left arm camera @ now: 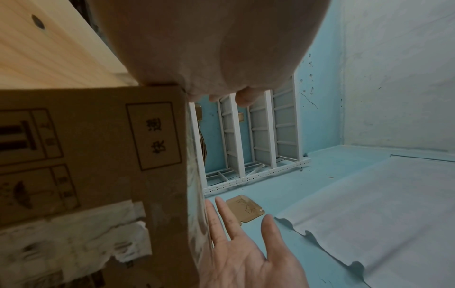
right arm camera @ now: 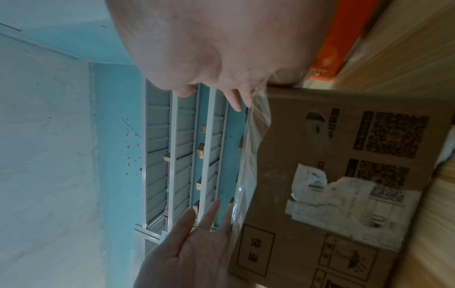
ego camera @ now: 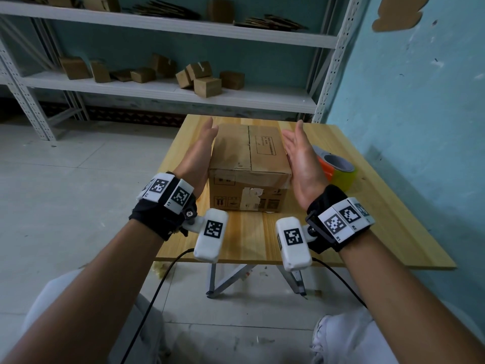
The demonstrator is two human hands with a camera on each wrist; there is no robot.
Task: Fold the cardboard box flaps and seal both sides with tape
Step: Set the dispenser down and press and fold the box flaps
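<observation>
A brown cardboard box (ego camera: pixel 249 153) stands on the wooden table (ego camera: pixel 367 219) with its top flaps folded flat; clear tape (right arm camera: pixel 251 155) shines along its top edge. My left hand (ego camera: pixel 203 148) stands flat beside the box's left side, fingers straight and pointing away from me. My right hand (ego camera: pixel 300 153) mirrors it at the right side, palm facing the box. Both palm heels lie at the box's upper edges; I cannot tell whether they touch it. A tape roll in an orange holder (ego camera: pixel 338 166) lies just right of my right hand. Neither hand holds anything.
White metal shelves (ego camera: pixel 168 88) with several small cardboard boxes stand behind the table. A blue wall (ego camera: pixel 420 101) runs close along the table's right side. The table's near edge (ego camera: pixel 262 261) lies under my wrists, with folding legs below it.
</observation>
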